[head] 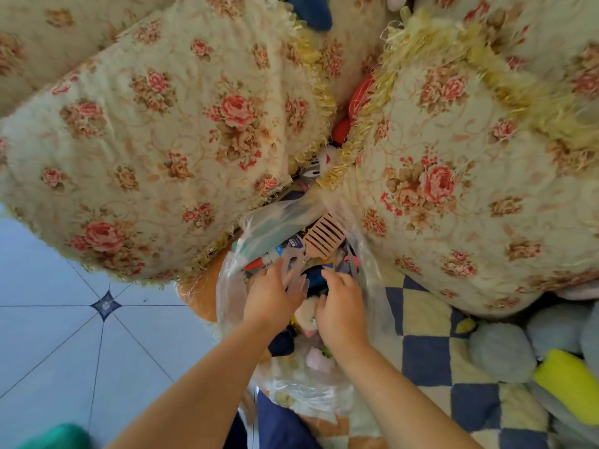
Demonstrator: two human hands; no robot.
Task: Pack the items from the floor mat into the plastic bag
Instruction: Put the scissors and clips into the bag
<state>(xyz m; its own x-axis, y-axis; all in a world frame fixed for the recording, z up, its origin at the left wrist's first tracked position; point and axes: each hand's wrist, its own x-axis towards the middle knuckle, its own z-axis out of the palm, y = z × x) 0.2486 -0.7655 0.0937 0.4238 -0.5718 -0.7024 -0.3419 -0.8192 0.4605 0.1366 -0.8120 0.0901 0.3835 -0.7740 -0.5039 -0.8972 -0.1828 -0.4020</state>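
Centrally, we see the bag (228, 283), clear film, standing open at the left edge of the checked mat (428, 361), its far rim against the gap between 2 floral cushions (162, 140). Both hands reach into its mouth from the near side.

- Left hand (272, 298): palm down, and a fold of the bag's film appears pinched between thumb and fingers.
- Right hand (342, 307): fingers curled downward among the contents. We cannot tell whether they hold anything, since the tips are hidden.
- Contents: a pink comb (324, 236) stands tilted at the far rim. A tube (275, 254) with a red tip lies just beyond the left fingers. Near the wrists, a dark blue item (282, 343) and a soft pink item (317, 358) show through the film. We cannot identify the other contents.

Pale tiles (64, 335) lie to the left of the bag. Grey and yellow plush toys (500, 351) rest on the mat at the right edge, well apart from the bag.
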